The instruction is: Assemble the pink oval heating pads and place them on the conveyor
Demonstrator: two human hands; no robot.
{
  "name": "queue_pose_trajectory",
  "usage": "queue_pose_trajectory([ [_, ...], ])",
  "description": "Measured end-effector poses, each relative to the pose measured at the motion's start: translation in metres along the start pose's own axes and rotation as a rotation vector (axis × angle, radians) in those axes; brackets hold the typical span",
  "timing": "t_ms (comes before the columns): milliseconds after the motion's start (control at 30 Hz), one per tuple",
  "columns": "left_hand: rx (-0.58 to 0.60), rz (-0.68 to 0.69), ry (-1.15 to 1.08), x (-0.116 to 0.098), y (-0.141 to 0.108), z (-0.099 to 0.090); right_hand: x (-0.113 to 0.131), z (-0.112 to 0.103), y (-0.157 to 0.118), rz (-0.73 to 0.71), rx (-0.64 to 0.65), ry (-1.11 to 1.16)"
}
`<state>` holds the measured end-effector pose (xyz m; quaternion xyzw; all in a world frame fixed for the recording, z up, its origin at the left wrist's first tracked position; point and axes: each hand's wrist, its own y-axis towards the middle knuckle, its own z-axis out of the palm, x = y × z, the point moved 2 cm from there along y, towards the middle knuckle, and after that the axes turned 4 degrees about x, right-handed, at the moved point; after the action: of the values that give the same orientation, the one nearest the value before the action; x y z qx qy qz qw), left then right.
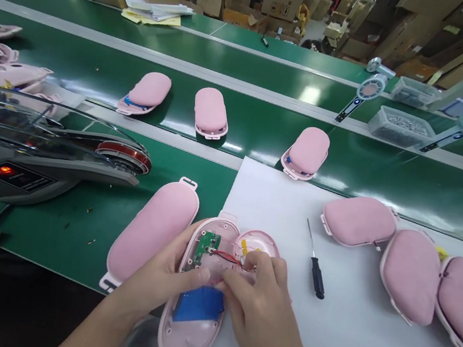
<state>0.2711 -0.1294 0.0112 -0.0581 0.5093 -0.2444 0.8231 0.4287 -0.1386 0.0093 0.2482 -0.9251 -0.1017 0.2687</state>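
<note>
An open pink shell (187, 339) lies in front of me, with a green circuit board (208, 243) near its top and a blue block (200, 305) in its middle. Around the shell's left edge my left hand (165, 276) is closed, thumb laid over the inside. My right hand (259, 298) has its fingers bent together over the wires at the shell's right side; what the fingertips pinch is too small to name. Red and black wires (230, 258) run from the board towards a round pink part (259, 240) with yellow tape, partly hidden by my right hand.
A closed pink case (154, 231) lies left of the shell. A screwdriver (316, 271) rests on the white sheet (341, 338), with several pink cases (358, 220) to the right. A tape dispenser (42, 170) stands at left. More pink cases (211, 110) sit on the green belt (258, 105).
</note>
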Motion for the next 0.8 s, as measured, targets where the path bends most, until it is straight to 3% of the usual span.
queue_pose_trajectory([
  [100, -0.109, 0.024, 0.085, -0.002, 0.001, 0.0, 0.008, 0.0, -0.009, -0.013, 0.059, 0.098],
  [267, -0.122, 0.0, 0.245, -0.005, 0.002, 0.004, 0.006, 0.001, -0.003, 0.042, -0.086, -0.025],
  [467, -0.243, 0.051, 0.365, -0.009, 0.003, 0.011, 0.003, 0.01, 0.014, 0.021, -0.05, -0.172],
  [667, -0.328, 0.029, 0.669, -0.015, 0.002, 0.012, 0.001, 0.004, 0.009, 0.024, -0.163, -0.107],
  [733, -0.361, 0.036, 0.733, -0.014, 0.0, 0.012, -0.012, -0.009, -0.001, 0.125, -0.212, -0.111],
  [800, -0.407, 0.052, 0.774, -0.013, -0.002, 0.013, -0.028, -0.021, -0.013, 0.334, -0.141, -0.083],
])
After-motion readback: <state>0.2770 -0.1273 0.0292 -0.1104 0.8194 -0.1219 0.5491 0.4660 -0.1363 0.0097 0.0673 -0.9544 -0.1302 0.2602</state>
